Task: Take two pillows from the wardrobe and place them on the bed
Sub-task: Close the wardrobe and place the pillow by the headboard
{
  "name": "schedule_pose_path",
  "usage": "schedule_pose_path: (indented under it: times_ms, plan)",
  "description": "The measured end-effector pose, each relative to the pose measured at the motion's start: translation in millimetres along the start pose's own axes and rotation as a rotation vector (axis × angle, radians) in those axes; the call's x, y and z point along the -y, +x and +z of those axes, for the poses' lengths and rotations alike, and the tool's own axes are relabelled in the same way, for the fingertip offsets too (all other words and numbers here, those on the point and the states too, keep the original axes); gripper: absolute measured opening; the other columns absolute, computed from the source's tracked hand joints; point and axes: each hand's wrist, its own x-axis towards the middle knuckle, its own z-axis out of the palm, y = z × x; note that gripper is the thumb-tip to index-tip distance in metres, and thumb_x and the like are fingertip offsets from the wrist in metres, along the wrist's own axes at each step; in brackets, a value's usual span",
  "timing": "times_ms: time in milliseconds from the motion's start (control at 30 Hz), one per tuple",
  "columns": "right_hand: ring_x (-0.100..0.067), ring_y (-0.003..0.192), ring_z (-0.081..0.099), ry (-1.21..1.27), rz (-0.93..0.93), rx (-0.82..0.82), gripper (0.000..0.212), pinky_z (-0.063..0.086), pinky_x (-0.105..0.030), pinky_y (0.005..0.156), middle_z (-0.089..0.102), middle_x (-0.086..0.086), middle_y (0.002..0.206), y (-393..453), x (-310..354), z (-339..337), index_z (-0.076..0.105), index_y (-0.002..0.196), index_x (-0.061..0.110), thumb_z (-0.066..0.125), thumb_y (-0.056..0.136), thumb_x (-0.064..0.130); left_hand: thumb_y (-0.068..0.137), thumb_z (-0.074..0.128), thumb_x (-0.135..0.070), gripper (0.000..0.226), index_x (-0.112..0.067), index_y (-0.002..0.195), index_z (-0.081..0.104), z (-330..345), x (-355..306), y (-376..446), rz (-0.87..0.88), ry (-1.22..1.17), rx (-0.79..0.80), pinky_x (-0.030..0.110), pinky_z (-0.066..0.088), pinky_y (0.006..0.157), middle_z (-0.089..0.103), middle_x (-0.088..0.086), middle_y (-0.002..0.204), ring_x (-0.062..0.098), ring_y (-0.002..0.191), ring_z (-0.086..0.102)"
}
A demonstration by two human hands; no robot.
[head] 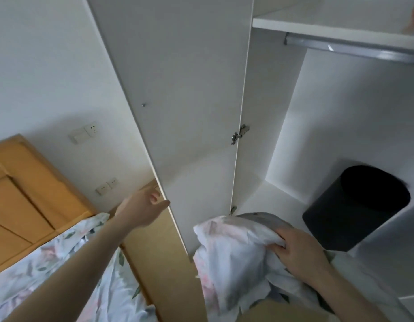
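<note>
We see white wardrobe point(189, 89), black bin point(354, 205), orange-tan wooden headboard point(27, 187), pillow point(236, 252) white with pink-grey floral print.

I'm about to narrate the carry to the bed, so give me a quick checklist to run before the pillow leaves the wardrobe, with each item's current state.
1. Right hand grips the floral pillow: ok, fingers bunch its fabric.
2. Wardrobe door open enough to pull through: ok, swung wide.
3. Left hand steadies the door: ok, fingers on its edge.
4. Pillow clear of the black bin: ok, they sit apart.
5. Second pillow located: cannot tell, none shows inside.
6. Bed has room: cannot tell, only floral bedding at the left shows.
</note>
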Motion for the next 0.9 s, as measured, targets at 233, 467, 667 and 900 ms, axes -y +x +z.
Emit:
schedule_pose_path:
  times_ms: [233,467,667,900]
  plan:
    - [0.0,0.091,0.061,-0.038,-0.006,-0.087,0.023,0.035,-0.011,0.073,0.073,0.016,0.109,-4.9,4.1,-25.5,0.07,0.121,0.039,0.059,0.101,0.041,0.094,0.071,-0.034,0.059,-0.01,0.136,0.037,-54.6,-21.8,43.4,0.147,-0.333,-0.317,0.054,0.05,0.102,0.058,0.014,0.137,0.038,0.124,0.058]
    - [-0.001,0.077,0.059,-0.067,0.013,-0.134,0.016,0.032,-0.009,0.062,0.07,0.02,0.091,-15.3,11.5,-58.4,0.07,0.105,0.045,0.058,0.097,0.052,0.101,0.059,-0.026,0.021,-0.013,0.1,0.043,-37.8,-40.4,24.2,0.193,-0.451,-0.42,0.054,0.058,0.076,0.07,0.007,0.095,0.035,0.088,0.07]
    - [-0.001,0.073,0.063,-0.058,0.028,-0.053,0.017,0.049,-0.025,0.067,0.069,0.017,0.081,-25.9,15.1,-75.1,0.071,0.091,0.037,0.064,0.094,0.053,0.096,0.068,-0.031,0.029,-0.019,0.09,0.042,-20.1,-74.9,-16.4,0.391,-0.404,-0.342,0.044,0.06,0.069,0.072,-0.009,0.087,0.023,0.084,0.075]
    - [0.0,0.075,0.064,-0.034,0.042,-0.037,0.013,0.04,-0.02,0.063,0.069,0.02,0.081,-50.9,14.3,-72.7,0.071,0.099,0.044,0.064,0.093,0.054,0.091,0.065,-0.055,0.043,-0.026,0.117,0.049,-7.2,-119.4,-28.0,0.535,-0.188,-0.217,0.043,0.059,0.073,0.073,-0.011,0.115,0.021,0.09,0.073]
